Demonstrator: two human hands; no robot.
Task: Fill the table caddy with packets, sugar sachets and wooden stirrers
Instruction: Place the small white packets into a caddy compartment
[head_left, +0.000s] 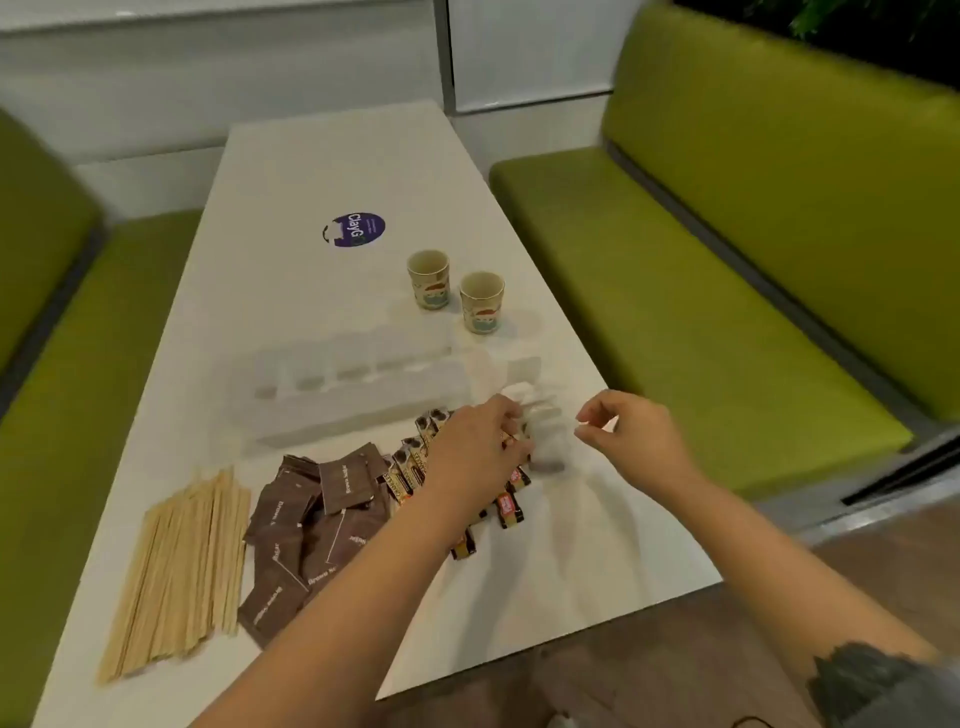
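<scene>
Step in hand, as judged: sorting the loose supplies, nothing yet loaded. The clear caddy (358, 387) stood across the middle of the white table (311, 171), and its compartments looked empty, though the plastic was hard to read.

The left hand (475, 449) reached across the stick packets (415, 465), fingers curled down at the blurred white sachets (540, 431) just right of them. Whether it had pinched one could not be told through the motion blur. The right hand (631, 434) hovered beside the same white pile, thumb and forefinger drawn close as if pinching something small; what, if anything, lay between them was not visible.

Brown sugar sachets (311, 525) lay in a loose heap in front of the caddy, untouched. Wooden stirrers (179, 574) lay bundled left of those, well apart from both hands.

Next move, as judged: gather a handful of sachets, square them up, and carry them back over the caddy's near wall into one compartment. The white sachets lay nearest the caddy's right end.

Two paper cups (454, 291) stood beyond the caddy.
</scene>
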